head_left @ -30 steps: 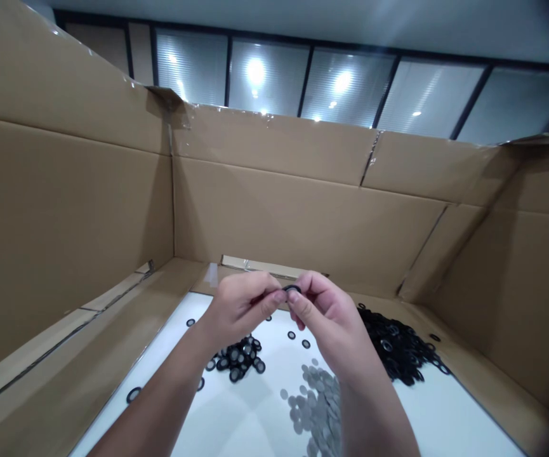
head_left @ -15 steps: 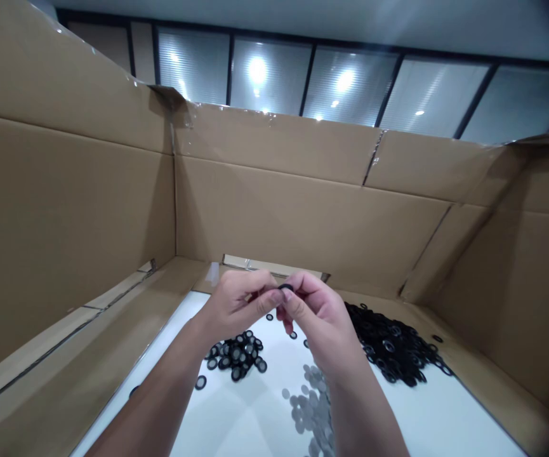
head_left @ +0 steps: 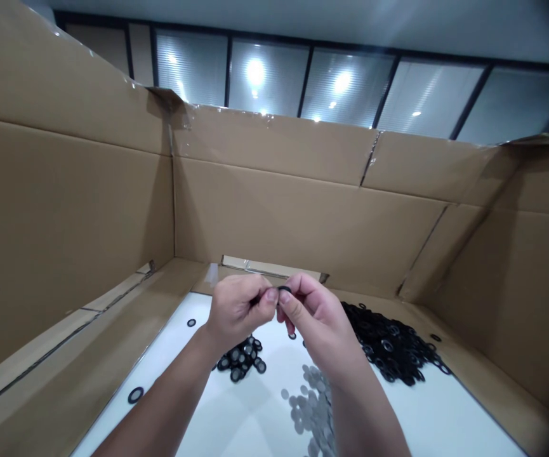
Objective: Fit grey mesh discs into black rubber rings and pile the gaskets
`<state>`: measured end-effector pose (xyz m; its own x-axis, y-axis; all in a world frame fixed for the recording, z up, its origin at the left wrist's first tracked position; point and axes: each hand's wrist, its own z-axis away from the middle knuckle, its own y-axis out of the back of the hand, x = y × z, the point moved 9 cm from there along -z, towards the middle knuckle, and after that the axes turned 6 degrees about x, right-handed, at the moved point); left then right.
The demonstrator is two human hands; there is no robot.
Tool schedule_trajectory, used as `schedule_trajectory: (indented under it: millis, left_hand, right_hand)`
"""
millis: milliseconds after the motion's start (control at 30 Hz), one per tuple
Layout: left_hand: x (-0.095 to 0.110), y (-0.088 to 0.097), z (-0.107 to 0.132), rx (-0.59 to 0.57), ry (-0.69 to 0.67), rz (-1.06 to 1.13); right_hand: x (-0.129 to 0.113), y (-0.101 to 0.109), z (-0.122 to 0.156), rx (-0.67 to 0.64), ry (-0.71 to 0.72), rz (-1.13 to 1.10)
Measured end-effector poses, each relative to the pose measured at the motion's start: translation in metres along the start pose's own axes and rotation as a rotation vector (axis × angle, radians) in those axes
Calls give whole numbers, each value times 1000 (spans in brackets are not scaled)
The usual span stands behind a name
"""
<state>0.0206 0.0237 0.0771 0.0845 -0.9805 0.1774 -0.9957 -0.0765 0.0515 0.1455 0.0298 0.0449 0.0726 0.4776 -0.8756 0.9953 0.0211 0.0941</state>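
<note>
Between the fingertips of both hands is a small black ring (head_left: 284, 289), raised above the white surface. My left hand (head_left: 243, 306) is closed, its thumb and curled forefinger pinching the ring's left side. My right hand (head_left: 316, 317) pinches the right side with thumb and forefinger. Fingers cover most of the ring, so I cannot tell whether a disc sits inside it. Below my left hand lies a pile of black rings with grey discs in them (head_left: 242, 359). Loose grey discs (head_left: 311, 406) are spread beside my right forearm.
A large heap of black rings (head_left: 393, 343) lies at the right. Single rings rest at the left, one near my left forearm (head_left: 136, 395) and another farther back (head_left: 191, 322). Tall cardboard walls (head_left: 274, 209) surround the white surface (head_left: 236, 425).
My left hand has turned slightly, its fingers curling more tightly at the ring. My left forearm has shifted right, uncovering rings at the left. The right hand has barely moved.
</note>
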Motion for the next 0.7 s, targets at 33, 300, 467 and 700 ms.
schedule_trajectory:
  millis: [33, 300, 467, 700]
  left_hand:
    - [0, 0, 1, 8, -1, -9]
    - [-1, -5, 1, -52, 36, 10]
    - [-19, -11, 4, -91, 225, 178]
    - [-27, -21, 5, -374, 321, 204]
  right_hand:
    - [0, 0, 0, -3, -6, 16]
    - [-4, 13, 1, 36, 7, 25]
    - [-4, 11, -5, 73, 64, -147]
    - [-5, 14, -10, 124, 108, -10]
